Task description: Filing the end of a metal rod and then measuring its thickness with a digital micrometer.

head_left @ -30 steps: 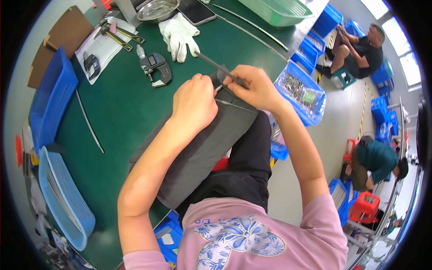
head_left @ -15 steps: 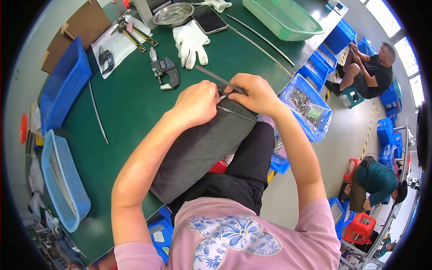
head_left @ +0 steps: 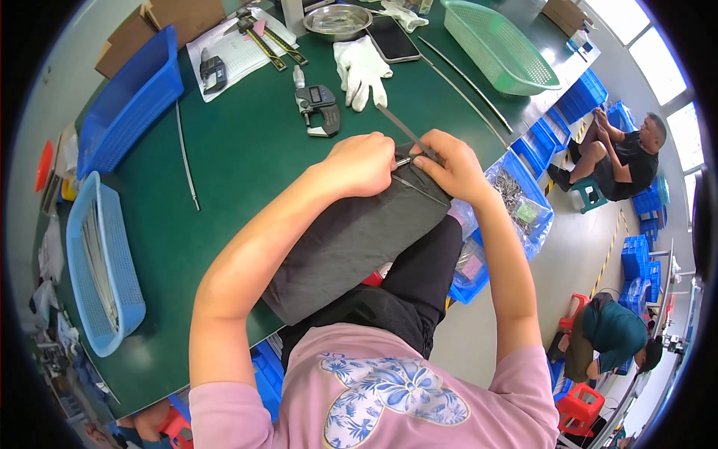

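Observation:
My left hand [head_left: 365, 165] is closed, its fingers around one end of a small shiny metal rod [head_left: 404, 162]; most of the rod is hidden. Close beside it, my right hand [head_left: 455, 166] pinches a thin flat grey metal strip [head_left: 404, 129], which slants up and left past my fingers. Both hands rest over a dark grey cloth [head_left: 344, 247] that covers the table edge and my lap. On that cloth, just below my hands, lies a thin metal rod [head_left: 420, 190]. A digital micrometer [head_left: 318, 105] and a white glove [head_left: 360, 71] lie beyond my left hand.
Blue baskets [head_left: 134, 105] [head_left: 101, 262] stand at the left, the nearer one holding long thin rods. A green basket [head_left: 497, 49], a phone [head_left: 393, 39] and a metal dish [head_left: 336, 21] are at the back. Right of me sits a lined bin of metal parts [head_left: 516, 194]. Two people sit farther right.
The whole view has shifted, so the table things appear farther right and higher. Both hands keep their holds close together, with the strip at much the same slant.

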A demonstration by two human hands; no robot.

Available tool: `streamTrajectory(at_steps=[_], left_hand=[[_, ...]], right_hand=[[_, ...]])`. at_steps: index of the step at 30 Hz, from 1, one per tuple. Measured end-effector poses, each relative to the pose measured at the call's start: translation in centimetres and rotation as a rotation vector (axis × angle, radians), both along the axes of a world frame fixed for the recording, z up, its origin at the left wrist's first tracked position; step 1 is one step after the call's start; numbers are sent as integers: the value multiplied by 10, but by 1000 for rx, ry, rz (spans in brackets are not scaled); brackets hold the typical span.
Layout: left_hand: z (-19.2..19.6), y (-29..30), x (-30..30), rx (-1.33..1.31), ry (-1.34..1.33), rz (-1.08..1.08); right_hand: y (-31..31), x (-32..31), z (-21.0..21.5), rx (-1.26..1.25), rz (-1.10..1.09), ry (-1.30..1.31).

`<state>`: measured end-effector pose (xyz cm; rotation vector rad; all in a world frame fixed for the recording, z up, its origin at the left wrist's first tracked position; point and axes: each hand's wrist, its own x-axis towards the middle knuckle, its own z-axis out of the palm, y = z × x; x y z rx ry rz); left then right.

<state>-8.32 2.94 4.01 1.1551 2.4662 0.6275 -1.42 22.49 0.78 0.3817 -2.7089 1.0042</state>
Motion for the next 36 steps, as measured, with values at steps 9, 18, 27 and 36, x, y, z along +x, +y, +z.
streamTrajectory(at_steps=[9, 18, 27, 36], left_hand=[[-1, -45, 31, 17, 143, 94], [-26, -40, 50, 188, 463, 31], [-45, -46, 47, 288, 456, 1], [-17, -54, 53, 241, 168, -31]], right_hand=[[17, -49, 5, 194, -207, 45], [-74, -111, 36, 288, -228, -152], [-140, -142, 37, 236, -351, -396], [-151, -135, 45, -100, -303, -578]])
